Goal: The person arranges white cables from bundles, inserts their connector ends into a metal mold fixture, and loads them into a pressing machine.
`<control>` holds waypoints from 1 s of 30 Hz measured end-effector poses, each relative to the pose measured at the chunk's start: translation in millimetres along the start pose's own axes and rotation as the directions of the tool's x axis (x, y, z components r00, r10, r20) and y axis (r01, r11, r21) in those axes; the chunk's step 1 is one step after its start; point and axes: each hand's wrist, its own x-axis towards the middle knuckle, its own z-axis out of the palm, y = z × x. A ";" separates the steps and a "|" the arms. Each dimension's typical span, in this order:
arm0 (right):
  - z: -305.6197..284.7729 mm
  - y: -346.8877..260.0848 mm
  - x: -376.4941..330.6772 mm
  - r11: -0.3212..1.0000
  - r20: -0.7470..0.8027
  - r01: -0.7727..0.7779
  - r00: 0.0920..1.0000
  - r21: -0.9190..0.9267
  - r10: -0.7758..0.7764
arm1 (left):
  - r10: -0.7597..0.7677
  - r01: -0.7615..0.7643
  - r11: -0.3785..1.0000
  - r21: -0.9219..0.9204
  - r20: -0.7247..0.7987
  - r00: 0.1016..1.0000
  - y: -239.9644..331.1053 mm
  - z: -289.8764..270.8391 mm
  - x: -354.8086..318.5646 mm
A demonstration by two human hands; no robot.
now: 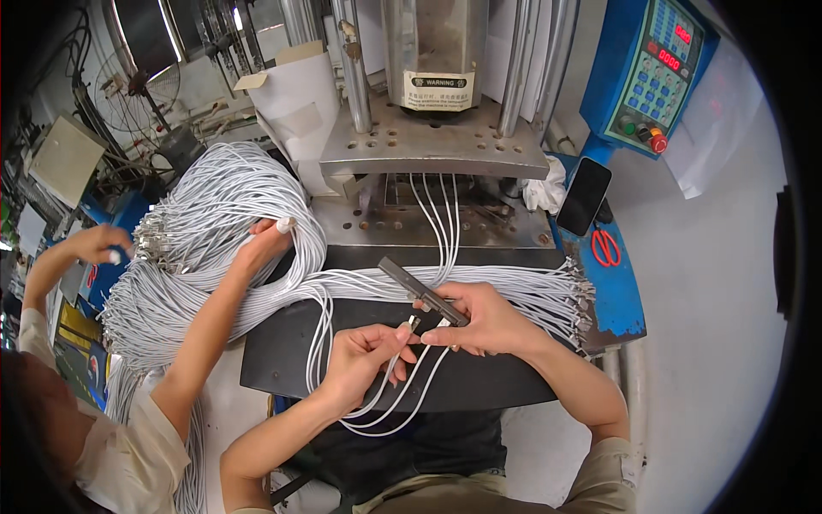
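Note:
My left hand [364, 360] pinches a white cable by its metal connector [414, 323], just above the black work surface [282, 351]. Close beside it, my right hand [488, 319] grips a long dark metal bar [419, 289], tilted with its far end up and to the left. Another white cable end [437, 332] shows at the right hand's fingertips. White cables [402, 421] loop down below both hands. Behind them, a thick row of white cables [368, 284] lies across the surface, with connector ends fanned out on the right.
A metal press [432, 150] stands ahead, several white cables running from it. A large cable bundle [227, 193] is piled left, where a co-worker's hand [270, 244] reaches in. On the right are a blue control panel [658, 81], a phone [585, 197] and red-handled scissors [605, 247].

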 end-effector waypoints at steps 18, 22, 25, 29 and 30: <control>4.8 4.1 -0.1 0.998 -0.049 0.056 0.997 0.023 -0.055 | -0.035 0.035 0.999 -0.024 0.007 0.999 0.5 0.4 1.0; 8.9 4.4 -0.1 0.995 0.009 0.058 0.998 -0.076 -0.057 | -0.023 0.023 1.000 0.017 0.027 0.999 -2.7 -2.8 1.2; 8.4 3.7 -0.5 0.995 0.001 0.081 0.997 -0.064 -0.081 | -0.028 0.028 1.000 0.002 -0.001 1.000 -0.7 0.0 0.5; 10.7 7.6 0.3 0.992 -0.019 0.109 0.994 -0.064 -0.111 | -0.054 0.054 0.998 -0.028 -0.016 0.998 -0.4 -0.2 1.5; 11.9 9.4 1.2 0.984 -0.035 0.163 0.985 -0.076 -0.166 | -0.053 0.052 0.998 -0.033 -0.015 0.998 -1.4 -0.9 1.8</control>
